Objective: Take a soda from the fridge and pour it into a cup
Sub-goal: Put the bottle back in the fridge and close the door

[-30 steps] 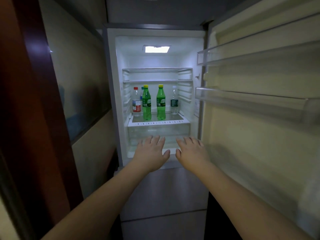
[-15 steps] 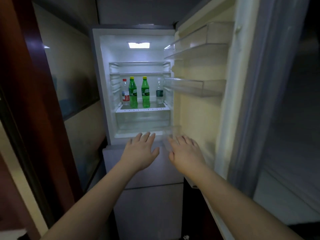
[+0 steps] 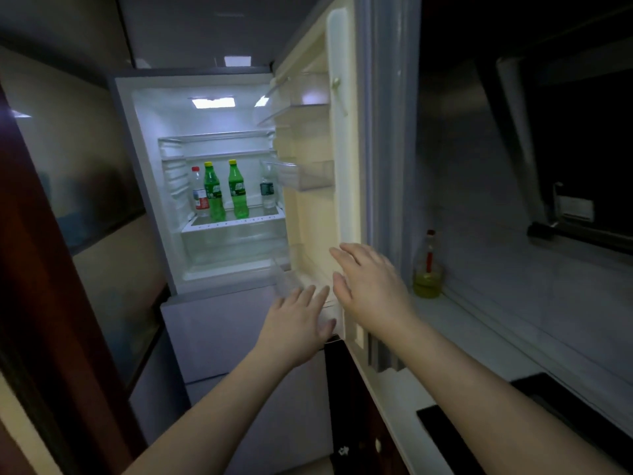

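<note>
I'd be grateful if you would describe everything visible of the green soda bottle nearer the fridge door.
The green bottle nearer the door is translucent green plastic with a yellow screw cap and a dark green label around its middle. It looks full and sealed. It stands upright on the lit fridge shelf, between a second green bottle on its left and a clear bottle with a dark label on its right, apart from both. Neither hand touches it.
</note>
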